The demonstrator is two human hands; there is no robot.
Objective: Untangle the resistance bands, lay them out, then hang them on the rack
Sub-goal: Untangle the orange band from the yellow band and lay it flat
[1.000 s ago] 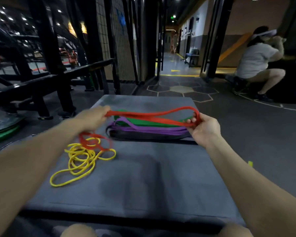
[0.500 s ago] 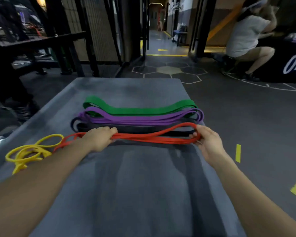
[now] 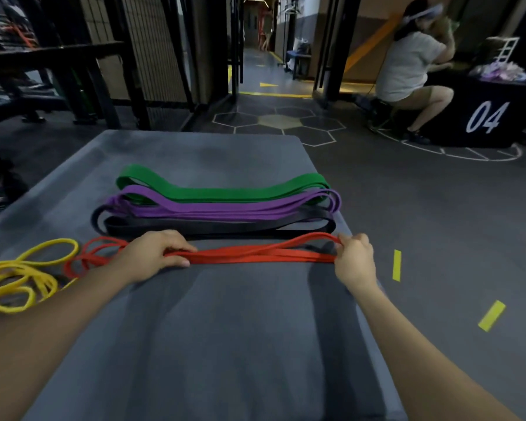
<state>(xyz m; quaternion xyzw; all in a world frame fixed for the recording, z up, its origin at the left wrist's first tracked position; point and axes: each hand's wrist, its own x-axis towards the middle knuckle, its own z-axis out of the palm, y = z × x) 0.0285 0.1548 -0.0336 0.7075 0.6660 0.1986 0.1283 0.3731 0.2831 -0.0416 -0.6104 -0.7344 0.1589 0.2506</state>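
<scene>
Red bands point(image 3: 255, 256) lie stretched flat across the grey mat point(image 3: 225, 344). My left hand point(image 3: 155, 256) holds them down near their left end, fingers curled over them; red loops point(image 3: 85, 259) spill out to its left. My right hand point(image 3: 353, 259) pinches their right end near the mat's right edge. Just beyond lie a black band point(image 3: 225, 227), purple bands point(image 3: 213, 209) and a green band point(image 3: 222, 189), laid in parallel rows. A tangle of yellow bands point(image 3: 19, 279) sits at the mat's left side.
A dark metal rack frame point(image 3: 82, 71) stands at the far left. A person point(image 3: 407, 68) crouches at the far right beside a black box marked 04 point(image 3: 486, 117). Yellow tape strips point(image 3: 396, 265) mark the dark floor right of the mat.
Both hands have lowered the red bands from above the pile onto the mat in front of the black band. The view has tilted and shifted, so the yellow tangle now sits further left.
</scene>
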